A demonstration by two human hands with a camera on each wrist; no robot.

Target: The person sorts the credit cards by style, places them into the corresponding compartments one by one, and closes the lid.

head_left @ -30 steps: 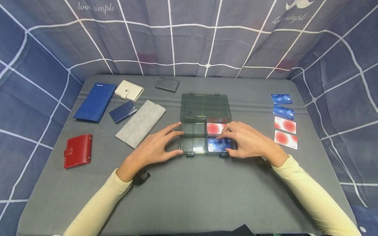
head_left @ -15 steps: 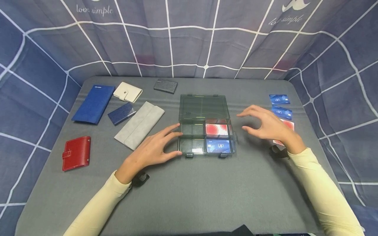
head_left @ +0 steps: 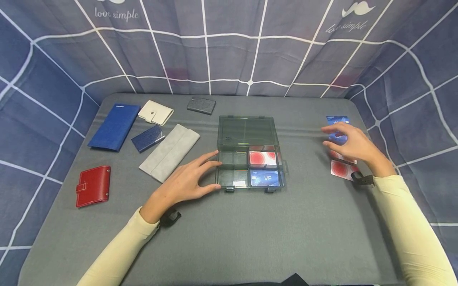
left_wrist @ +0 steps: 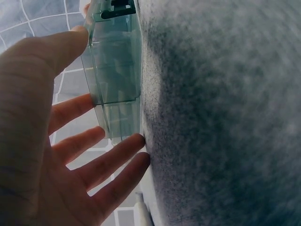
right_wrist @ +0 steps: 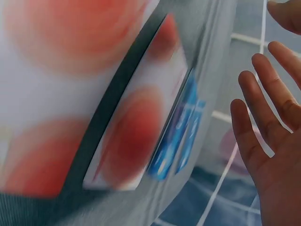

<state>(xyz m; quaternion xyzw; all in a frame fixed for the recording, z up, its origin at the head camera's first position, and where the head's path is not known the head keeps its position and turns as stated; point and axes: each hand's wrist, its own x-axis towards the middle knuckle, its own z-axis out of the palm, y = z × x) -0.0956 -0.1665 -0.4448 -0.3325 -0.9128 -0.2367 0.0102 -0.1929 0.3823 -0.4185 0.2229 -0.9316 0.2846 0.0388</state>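
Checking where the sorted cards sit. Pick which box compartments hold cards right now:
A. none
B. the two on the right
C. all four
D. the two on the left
B: in the head view the clear box shows a red-and-white card and a blue VIP card in its right compartments, while the left ones by the left hand show no cards.
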